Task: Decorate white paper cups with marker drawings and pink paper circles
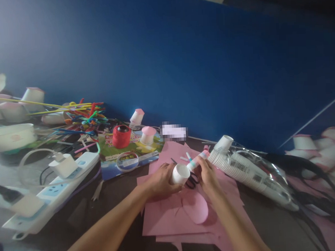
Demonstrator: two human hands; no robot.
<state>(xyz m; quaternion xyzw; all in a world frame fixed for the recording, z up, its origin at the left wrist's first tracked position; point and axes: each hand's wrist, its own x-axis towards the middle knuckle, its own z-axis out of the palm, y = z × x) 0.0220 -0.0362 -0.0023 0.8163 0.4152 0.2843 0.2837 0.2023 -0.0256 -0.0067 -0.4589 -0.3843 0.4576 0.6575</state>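
The left hand (165, 179) held a paper cup (181, 173) in curled fingers above pink paper (163, 218); the right hand (207, 172) pinched a glue stick (197, 161) beside the cup's rim. Black scissors (191, 180) lay between the hands. Bagged cups (248, 170) flanked the right hand; a power strip (52, 197) stood toward the surface's left edge. The blue partition (181, 65) bounded the far edge.

From where I stand, there is just one view, worn on the person's head (nothing shares its scene). It looks forward and down over the forearms, close above the tabletop (111, 231), with the blue wall (181, 62) beyond.
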